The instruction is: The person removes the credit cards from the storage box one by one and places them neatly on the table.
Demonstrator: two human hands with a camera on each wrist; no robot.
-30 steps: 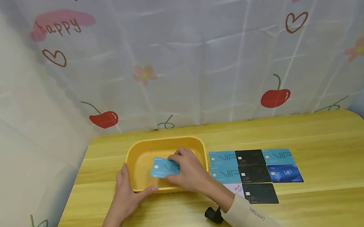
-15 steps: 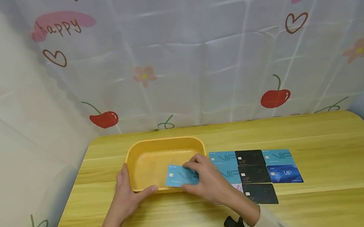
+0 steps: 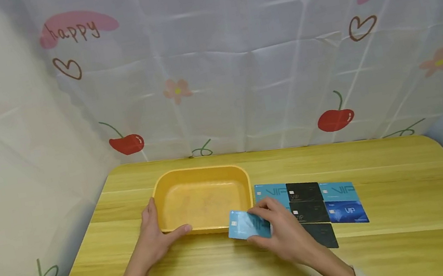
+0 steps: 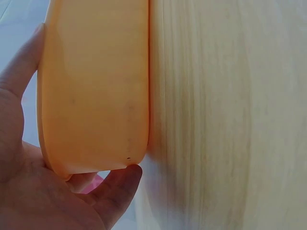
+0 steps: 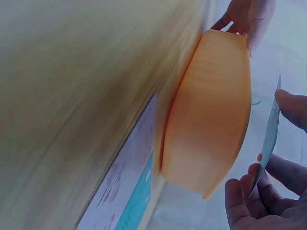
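My left hand point(image 3: 154, 234) grips the near left corner of a yellow plastic basin point(image 3: 206, 201), its thumb along the near rim and its fingers against the left side. In the left wrist view, the fingertips point(image 4: 129, 177) curl round the basin's end wall. Between thumb and fingers, my right hand point(image 3: 287, 232) pinches a light blue VIP card point(image 3: 242, 225) by its right end. The card overlaps the basin's near right corner in the head view. Edge-on in the right wrist view, it is raised above the table, apart from the basin wall.
Rows of cards lie flat right of the basin: light blue VIP cards point(image 3: 338, 190), black VIP cards point(image 3: 309, 211) and a dark blue VIP card point(image 3: 346, 211). A white card with flowers point(image 5: 115, 184) shows in the right wrist view. A printed curtain point(image 3: 247, 80) hangs behind the table.
My right hand has carried the light blue card from over the basin toward the right and nearer to me, past the near rim. My left hand has stayed at the basin's corner.
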